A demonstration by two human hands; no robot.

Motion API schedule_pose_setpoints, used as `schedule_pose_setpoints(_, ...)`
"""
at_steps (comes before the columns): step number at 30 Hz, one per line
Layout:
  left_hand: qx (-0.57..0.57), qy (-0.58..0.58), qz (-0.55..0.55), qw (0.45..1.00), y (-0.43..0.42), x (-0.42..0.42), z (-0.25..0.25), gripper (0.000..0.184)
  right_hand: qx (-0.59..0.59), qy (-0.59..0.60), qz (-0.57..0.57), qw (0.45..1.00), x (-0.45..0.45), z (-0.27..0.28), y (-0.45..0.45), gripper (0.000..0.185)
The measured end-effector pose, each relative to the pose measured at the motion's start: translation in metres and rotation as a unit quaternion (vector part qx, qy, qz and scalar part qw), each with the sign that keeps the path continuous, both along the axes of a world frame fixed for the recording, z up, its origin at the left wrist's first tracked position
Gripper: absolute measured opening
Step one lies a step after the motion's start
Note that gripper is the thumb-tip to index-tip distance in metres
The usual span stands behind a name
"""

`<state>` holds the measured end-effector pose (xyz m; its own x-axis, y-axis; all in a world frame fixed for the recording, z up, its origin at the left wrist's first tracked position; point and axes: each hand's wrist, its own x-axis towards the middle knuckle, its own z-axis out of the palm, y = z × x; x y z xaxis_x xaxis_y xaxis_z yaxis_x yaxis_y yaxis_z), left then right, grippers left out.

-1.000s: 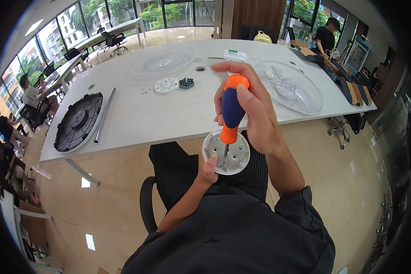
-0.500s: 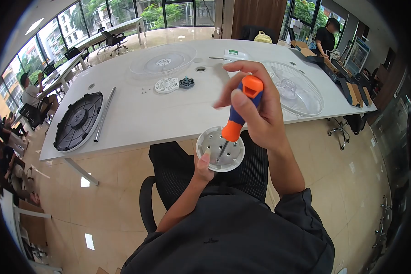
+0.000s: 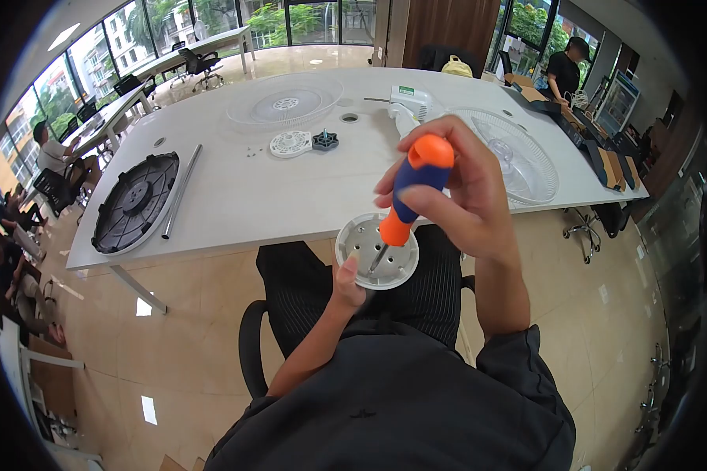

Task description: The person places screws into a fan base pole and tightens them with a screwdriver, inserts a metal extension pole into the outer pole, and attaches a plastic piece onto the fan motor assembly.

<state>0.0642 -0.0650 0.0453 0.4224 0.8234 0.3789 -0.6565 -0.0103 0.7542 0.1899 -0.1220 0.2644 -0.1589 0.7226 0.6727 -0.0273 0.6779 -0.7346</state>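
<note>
A round white plastic piece dotted with holes [image 3: 401, 264] is above the person's lap [image 3: 302, 286], by the near edge of the white table [image 3: 236, 196]; the left hand [image 3: 348, 287] grips its left side. The right hand [image 3: 475, 208] is closed around a tilted orange-and-blue screwdriver [image 3: 421, 177], its shaft pointing down at the piece. On the table's left, a ribbed black plastic disc [image 3: 137, 198] lies beside a silver metal tube [image 3: 182, 192].

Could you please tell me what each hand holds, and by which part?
Right hand: screwdriver, by its handle. Left hand: round part, by its edge.
</note>
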Motion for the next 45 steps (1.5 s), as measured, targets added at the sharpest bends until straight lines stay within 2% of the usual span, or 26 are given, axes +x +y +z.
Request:
schedule_pose_setpoints(2,-0.034,0.01,0.019,0.999,-0.003,0.002,0.002,0.074,0.067,-0.131,-0.253,0.956,0.003,-0.004,0.003,0.038)
schedule_pose_setpoints(5,-0.007,0.011,0.008,1.0,-0.002,0.003,-0.002,0.074,0.071,-0.162,-0.317,0.932,0.001,-0.009,0.006,0.046)
schedule_pose_setpoints(6,-0.012,0.003,0.019,1.0,-0.002,0.004,0.001,0.074,0.072,-0.162,-0.315,0.932,0.002,-0.008,0.007,0.046)
schedule_pose_setpoints(8,-0.02,-0.002,0.031,0.999,-0.002,0.003,0.002,0.074,0.1,-0.079,-0.171,0.977,0.004,-0.009,0.008,0.048)
schedule_pose_setpoints(9,-0.022,0.004,0.035,0.999,-0.001,0.003,0.004,0.074,0.098,-0.078,-0.17,0.977,0.004,-0.008,0.008,0.048)
schedule_pose_setpoints(11,-0.025,0.01,0.037,0.999,0.003,0.002,-0.002,0.074,0.079,-0.033,-0.011,0.996,0.003,-0.002,0.005,0.047)
schedule_pose_setpoints(12,0.014,0.0,0.005,1.0,0.007,0.0,-0.008,0.069,0.078,-0.034,-0.013,0.996,0.004,-0.001,0.003,0.047)
schedule_pose_setpoints(14,0.052,-0.012,-0.027,0.998,0.009,0.0,-0.016,0.065,-0.028,0.012,0.12,0.992,0.006,0.001,0.0,0.042)
schedule_pose_setpoints(18,0.081,0.007,0.008,0.997,0.007,0.0,-0.011,0.063,-0.023,-0.025,0.071,0.997,0.002,0.001,0.0,0.04)
schedule_pose_setpoints(20,0.087,0.013,0.009,0.996,0.006,-0.001,-0.012,0.063,0.042,-0.164,-0.122,0.978,0.001,0.001,0.0,0.041)
schedule_pose_setpoints(21,0.093,0.026,0.012,0.995,0.004,-0.001,-0.011,0.062,0.041,-0.163,-0.124,0.978,-0.001,0.0,0.0,0.041)
schedule_pose_setpoints(23,0.099,0.038,0.013,0.994,0.002,0.0,-0.01,0.062,0.064,-0.149,-0.217,0.962,-0.006,-0.001,0.003,0.041)
schedule_pose_setpoints(27,0.093,0.014,0.008,0.996,0.001,0.001,-0.007,0.06,0.1,-0.213,-0.217,0.947,-0.006,0.003,0.0,0.044)
schedule_pose_setpoints(29,0.081,0.011,0.018,0.996,0.002,0.001,-0.006,0.061,0.0,-0.062,-0.058,0.996,-0.013,0.008,-0.007,0.038)
schedule_pose_setpoints(32,0.064,0.004,0.005,0.998,0.005,0.0,-0.006,0.065,-0.006,-0.09,-0.02,0.996,-0.003,0.009,-0.005,0.039)
schedule_pose_setpoints(36,0.04,0.011,-0.01,0.999,0.001,0.0,-0.004,0.072,0.011,-0.108,-0.078,0.991,-0.004,0.001,-0.002,0.039)
schedule_pose_setpoints(38,0.022,0.004,-0.02,1.0,-0.001,0.0,-0.006,0.074,0.016,-0.143,-0.165,0.976,-0.008,0.001,-0.005,0.04)
schedule_pose_setpoints(39,0.024,-0.004,-0.027,0.999,-0.001,0.0,-0.006,0.074,0.017,-0.142,-0.165,0.976,-0.006,0.0,-0.004,0.04)
schedule_pose_setpoints(41,0.028,-0.013,-0.033,0.999,0.001,-0.001,-0.005,0.073,0.062,-0.107,-0.131,0.984,-0.002,-0.005,0.001,0.041)
schedule_pose_setpoints(43,0.043,-0.009,-0.031,0.999,0.002,-0.002,-0.005,0.071,0.038,-0.023,-0.064,0.997,0.006,0.0,-0.005,0.039)
schedule_pose_setpoints(45,0.039,-0.005,-0.045,0.998,0.01,-0.006,-0.014,0.07,0.075,0.063,-0.077,0.992,0.019,0.005,-0.01,0.037)
